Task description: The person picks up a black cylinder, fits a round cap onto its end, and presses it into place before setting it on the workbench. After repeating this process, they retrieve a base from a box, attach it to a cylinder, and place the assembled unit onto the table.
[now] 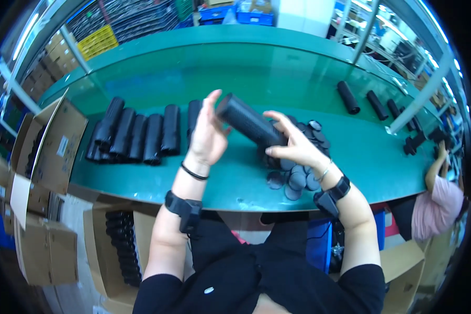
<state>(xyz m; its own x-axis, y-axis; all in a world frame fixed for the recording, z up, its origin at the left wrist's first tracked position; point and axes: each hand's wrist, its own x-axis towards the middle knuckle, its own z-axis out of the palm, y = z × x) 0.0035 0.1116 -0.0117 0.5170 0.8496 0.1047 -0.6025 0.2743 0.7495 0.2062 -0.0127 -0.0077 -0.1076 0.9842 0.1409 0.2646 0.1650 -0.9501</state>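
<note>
A black cylindrical tube with a fine textured surface is held tilted above the green table, its upper end toward the left. My right hand grips the lower right end, thumb on the near side and fingers over the far side. At the upper left end, my left hand has its fingers stretched out and its palm facing the tube; whether it touches is unclear. Beneath and beside my right hand lies a heap of flat black discs, partly hidden by the hand and tube.
Several similar black tubes lie in a row on the left of the green table. More tubes lie at the far right. Open cardboard boxes stand at the left and below. A co-worker handles black parts at the right edge.
</note>
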